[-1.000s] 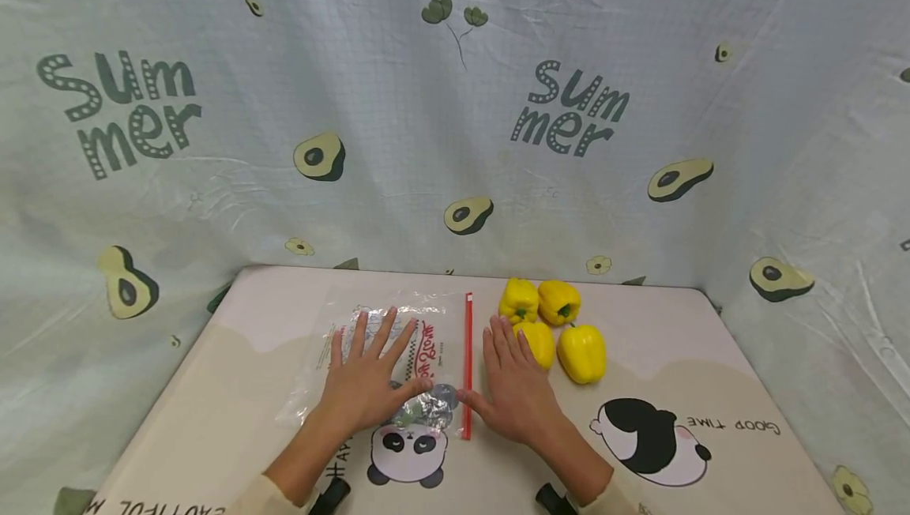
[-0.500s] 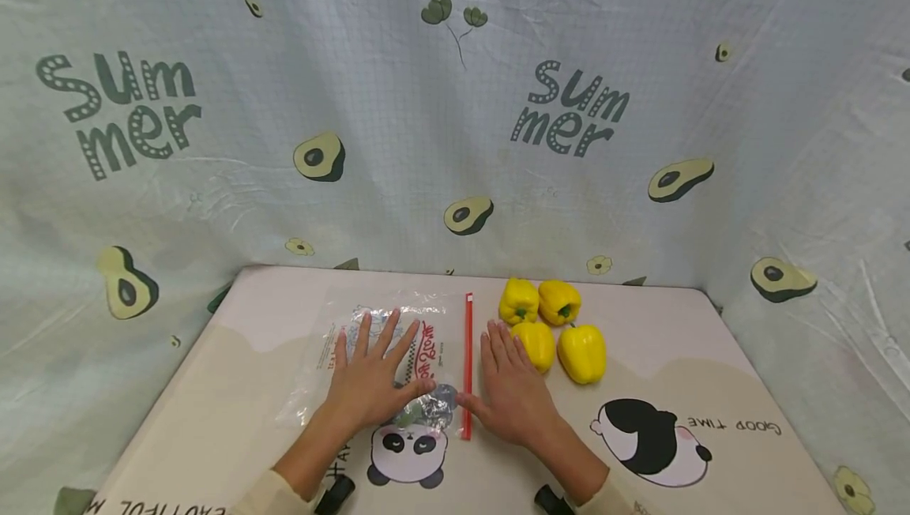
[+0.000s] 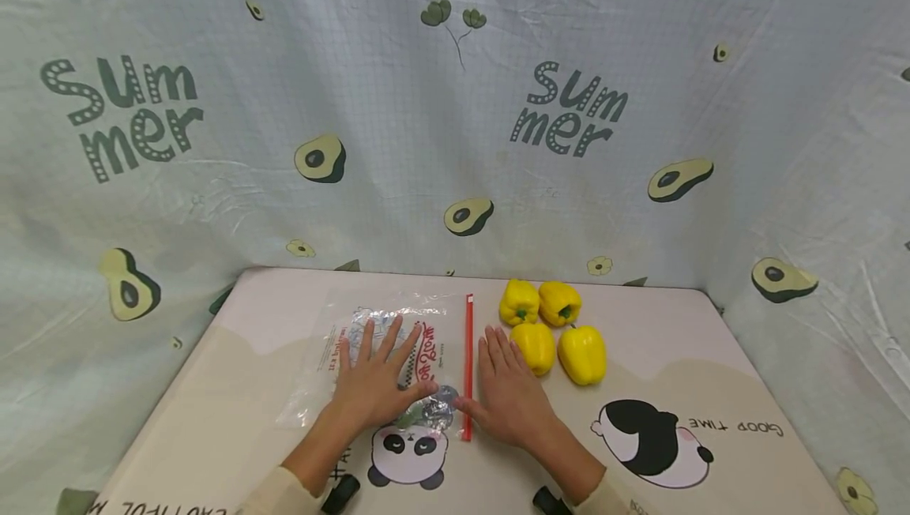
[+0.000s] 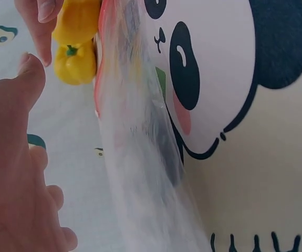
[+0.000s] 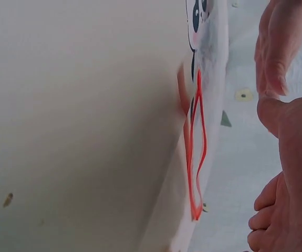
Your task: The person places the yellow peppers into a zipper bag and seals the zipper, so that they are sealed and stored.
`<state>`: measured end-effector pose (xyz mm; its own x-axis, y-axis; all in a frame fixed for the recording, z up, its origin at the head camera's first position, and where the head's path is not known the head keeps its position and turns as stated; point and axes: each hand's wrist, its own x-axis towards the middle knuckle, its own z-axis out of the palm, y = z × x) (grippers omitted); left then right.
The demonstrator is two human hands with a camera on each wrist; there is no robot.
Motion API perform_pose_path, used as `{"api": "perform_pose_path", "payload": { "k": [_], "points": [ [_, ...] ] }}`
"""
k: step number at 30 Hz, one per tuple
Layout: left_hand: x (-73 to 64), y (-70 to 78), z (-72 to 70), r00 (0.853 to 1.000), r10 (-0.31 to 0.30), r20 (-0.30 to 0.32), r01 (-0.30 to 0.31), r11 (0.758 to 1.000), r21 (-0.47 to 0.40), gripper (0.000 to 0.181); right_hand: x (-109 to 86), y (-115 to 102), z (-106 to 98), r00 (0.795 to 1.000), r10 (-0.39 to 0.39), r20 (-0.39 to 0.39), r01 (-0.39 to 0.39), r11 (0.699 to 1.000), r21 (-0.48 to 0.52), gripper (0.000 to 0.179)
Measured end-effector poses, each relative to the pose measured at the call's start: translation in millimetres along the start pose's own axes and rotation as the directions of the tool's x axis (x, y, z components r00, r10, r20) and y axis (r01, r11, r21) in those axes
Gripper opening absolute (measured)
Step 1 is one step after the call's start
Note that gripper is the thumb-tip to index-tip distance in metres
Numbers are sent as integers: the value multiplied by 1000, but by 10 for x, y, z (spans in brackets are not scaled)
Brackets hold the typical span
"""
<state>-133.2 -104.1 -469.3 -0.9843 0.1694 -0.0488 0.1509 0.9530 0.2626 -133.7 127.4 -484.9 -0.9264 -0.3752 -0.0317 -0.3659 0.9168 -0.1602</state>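
A clear plastic zip bag (image 3: 426, 349) with red and blue print lies flat, its red-edged mouth (image 3: 468, 365) facing right. In the right wrist view the two red strips (image 5: 204, 144) bow apart into a narrow gap. My left hand (image 3: 373, 389) is spread palm down over the bag and, in the left wrist view, stands clear of it. My right hand (image 3: 515, 400) lies over the red edge, fingers straight and close together, thumb pointing at the bag. Several yellow bell peppers (image 3: 583, 355) sit just beyond it; the nearest pepper (image 3: 535, 347) is beside its fingertips.
The pale tabletop (image 3: 661, 357) carries printed panda (image 3: 408, 456) and dog (image 3: 650, 444) figures. A hanging cloth (image 3: 398, 104) with avocado prints walls in the back and both sides. Dark wrist camera mounts (image 3: 341, 493) show near the front edge.
Both hands have drifted slightly closer together and a little towards me. The bag and the peppers have stayed in place.
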Motion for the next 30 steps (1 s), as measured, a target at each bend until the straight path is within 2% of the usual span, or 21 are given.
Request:
{"api": "perform_pose_path", "payload": {
  "k": [5,15,21,30],
  "points": [
    [12,13,36,1000,-5,20,5,1000,10,96,4,5,24,1000,-1,13,1,1000,27,104],
    [36,12,123,1000,9,7,-9,1000,16,95,16,20,64,1000,-11,28,11,1000,24,104],
    [40,20,157,999,-6,52,7,1000,-25,94,19,17,109,999,-18,41,16,999,50,106],
    [78,6,156,994,-43,98,46,998,-32,98,63,19,165,997,-30,76,25,997,75,105]
  ]
}}
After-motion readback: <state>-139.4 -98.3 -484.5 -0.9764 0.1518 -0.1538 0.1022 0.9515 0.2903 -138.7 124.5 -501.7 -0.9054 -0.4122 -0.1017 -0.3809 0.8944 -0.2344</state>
